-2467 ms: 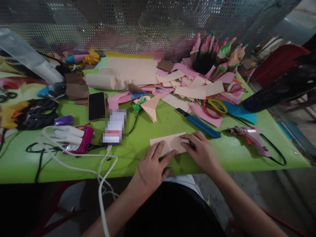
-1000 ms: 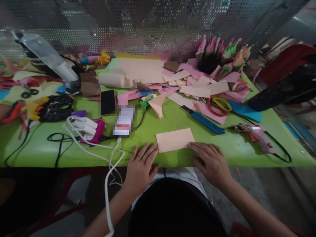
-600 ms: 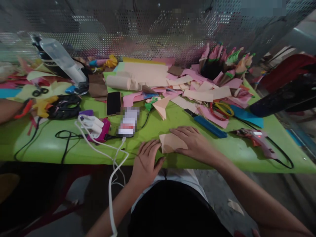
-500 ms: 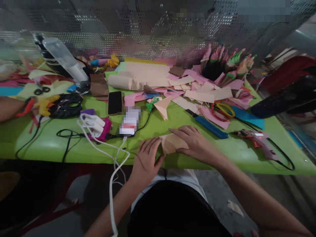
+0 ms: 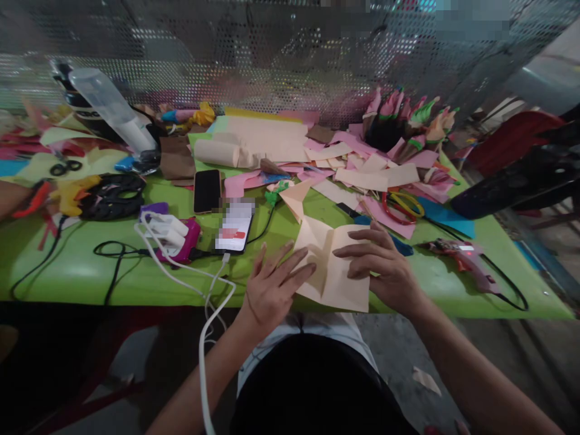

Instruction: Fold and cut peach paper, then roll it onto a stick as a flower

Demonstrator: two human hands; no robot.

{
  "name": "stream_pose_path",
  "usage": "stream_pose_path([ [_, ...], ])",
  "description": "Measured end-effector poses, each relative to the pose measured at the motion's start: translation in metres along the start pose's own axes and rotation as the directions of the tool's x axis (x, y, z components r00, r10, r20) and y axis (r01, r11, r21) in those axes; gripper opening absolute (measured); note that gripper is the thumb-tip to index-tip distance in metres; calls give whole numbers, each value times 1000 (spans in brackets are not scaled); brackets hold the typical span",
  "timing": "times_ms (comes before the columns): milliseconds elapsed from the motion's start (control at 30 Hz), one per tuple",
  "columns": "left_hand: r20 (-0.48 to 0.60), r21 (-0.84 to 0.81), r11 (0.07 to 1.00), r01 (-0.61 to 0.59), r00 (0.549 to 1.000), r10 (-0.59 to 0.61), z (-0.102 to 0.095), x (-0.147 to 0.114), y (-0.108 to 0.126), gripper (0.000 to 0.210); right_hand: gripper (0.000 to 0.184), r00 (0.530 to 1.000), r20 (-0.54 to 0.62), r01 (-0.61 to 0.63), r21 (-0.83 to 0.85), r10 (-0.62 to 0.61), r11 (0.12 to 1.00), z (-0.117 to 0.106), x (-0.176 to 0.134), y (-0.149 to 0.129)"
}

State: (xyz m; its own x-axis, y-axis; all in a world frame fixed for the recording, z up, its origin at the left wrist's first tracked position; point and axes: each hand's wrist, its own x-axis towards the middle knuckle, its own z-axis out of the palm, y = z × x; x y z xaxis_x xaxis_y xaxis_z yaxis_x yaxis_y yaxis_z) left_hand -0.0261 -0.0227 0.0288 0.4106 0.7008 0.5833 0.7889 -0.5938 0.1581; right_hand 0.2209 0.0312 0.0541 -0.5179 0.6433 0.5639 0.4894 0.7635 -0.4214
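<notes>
A peach paper sheet (image 5: 347,290) with a raised crease down its middle lies unfolded near the table's front edge. My left hand (image 5: 274,287) rests flat on its left part, fingers spread. From the right, my right hand (image 5: 385,269) reaches over the other half with fingers apart on the paper; its thumb is hard to make out. Just behind the sheet is a folded peach paper flower (image 5: 296,199) with a green base. A blue cutter (image 5: 401,244) is partly hidden behind my right hand.
Left of the sheet are a phone on a cable (image 5: 235,226), a dark phone (image 5: 207,190) and a pink power adapter (image 5: 181,241). A glue gun (image 5: 469,260) and scissors (image 5: 403,208) lie right. Paper strips (image 5: 376,175) cover the back. Another person's arm (image 5: 11,196) shows far left.
The folded peach paper between my hands is now opened out into a larger creased sheet. My hands have moved apart, the right one to the right.
</notes>
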Motion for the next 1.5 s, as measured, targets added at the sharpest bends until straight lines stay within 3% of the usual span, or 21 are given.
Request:
stream_pose_path([
  [133,-11,-22,997,-70,998,69,6,-4,4,31,23,996,60,-56,-41,58,998,4,-20,15],
  [233,64,-84,989,-119,990,125,16,-9,7,23,19,982,154,-97,-93,110,991,2,-38,22],
  [333,158,-170,976,-133,974,160,24,-12,8,19,28,962,240,-107,-123,134,987,-1,-52,21],
  [533,406,-204,978,-36,906,118,21,-4,7,54,38,939,303,-118,-154,160,981,-4,-65,19],
  [600,434,-212,977,-5,896,98,16,-1,6,52,41,939,297,-140,-124,172,982,-4,-66,23],
  [700,417,-264,957,123,909,-1,13,1,5,30,37,938,277,-207,-38,210,977,-4,-63,27],
  [767,362,-283,925,254,921,-143,14,2,5,18,27,936,244,-267,18,255,964,-3,-57,27],
  [867,267,-219,879,424,892,-364,19,7,7,12,17,925,171,-352,45,340,935,1,-47,23],
  [1000,183,-64,851,522,844,-504,27,14,11,6,31,858,73,-507,-41,508,861,13,-40,22],
  [1067,141,-21,843,538,836,-530,30,16,12,8,23,829,24,-557,-47,559,829,20,-40,25],
  [1133,110,-12,845,534,841,-530,31,16,13,28,15,818,-2,-576,-11,576,817,25,-42,27],
  [1233,105,-11,856,518,851,-514,32,13,14,51,33,831,-5,-556,24,556,831,28,-45,28],
  [1367,122,13,872,490,864,-488,30,12,14,46,23,897,66,-438,1,437,899,25,-43,25],
  [1500,142,22,871,491,861,-488,28,13,15,34,21,899,104,-423,-36,425,905,23,-39,22],
])
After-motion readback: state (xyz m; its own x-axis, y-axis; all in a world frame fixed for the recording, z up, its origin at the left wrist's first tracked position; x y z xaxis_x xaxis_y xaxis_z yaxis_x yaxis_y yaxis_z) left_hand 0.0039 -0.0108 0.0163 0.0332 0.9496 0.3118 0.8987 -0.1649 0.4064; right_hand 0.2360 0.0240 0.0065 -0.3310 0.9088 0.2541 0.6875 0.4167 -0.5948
